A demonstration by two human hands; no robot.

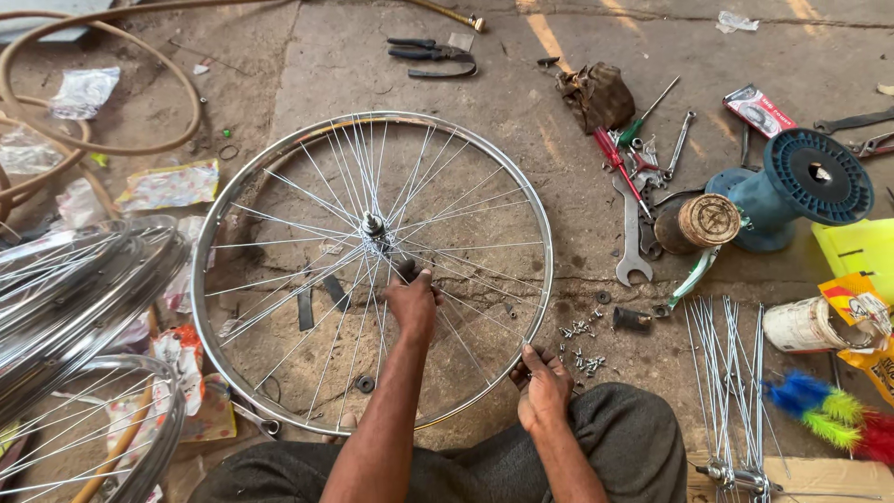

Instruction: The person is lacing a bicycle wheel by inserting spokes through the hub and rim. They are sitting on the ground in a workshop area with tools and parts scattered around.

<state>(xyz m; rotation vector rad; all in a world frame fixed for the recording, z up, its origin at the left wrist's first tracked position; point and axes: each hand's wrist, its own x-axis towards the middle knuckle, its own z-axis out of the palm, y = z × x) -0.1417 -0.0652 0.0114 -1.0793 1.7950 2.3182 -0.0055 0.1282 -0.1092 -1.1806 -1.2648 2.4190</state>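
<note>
A spoked bicycle wheel (372,270) lies flat on the concrete floor (521,121) in front of the seated person, its near rim partly hidden behind the left forearm and knees. The left hand (412,300) reaches in among the spokes just below the hub (373,224), its fingers curled around something small and dark; what exactly it grips is hard to make out. The right hand (543,382) rests on the knee just outside the rim, fingers loosely bent and holding nothing visible, beside a scatter of small spoke nipples (579,345). A bundle of loose spokes (731,391) lies to the right, cut off at the bottom edge. Farther right stand a blue spool (792,186), a white tin (808,324) on its side with an orange-and-yellow packet (852,296) by it, and a red-and-white packet (759,110) above. Wrenches and screwdrivers (638,177) lie between. Stacked rims (74,307) at left are cropped.
</note>
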